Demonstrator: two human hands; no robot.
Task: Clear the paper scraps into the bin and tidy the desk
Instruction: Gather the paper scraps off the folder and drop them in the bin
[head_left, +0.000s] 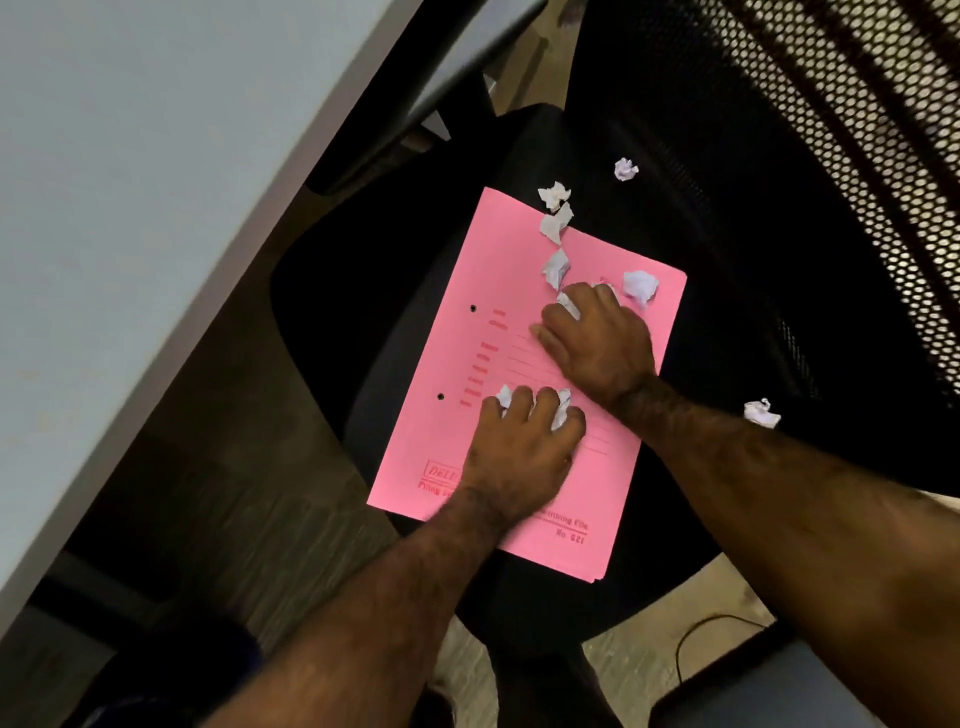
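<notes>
On a black office chair (727, 322) beside the desk (130, 208), we gather paper scraps (557, 267) off a pink folder (467, 364). Our left hand (524, 447) and right hand (597, 343) both curl over scraps; the bin, unseen, likely comes next.

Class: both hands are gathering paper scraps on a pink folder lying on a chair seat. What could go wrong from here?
1. The pink folder overhangs the chair seat and may slide off.
2. Two scraps, one and another, lie off the folder and could be missed.
3. Scraps could slip from the left hand.
</notes>
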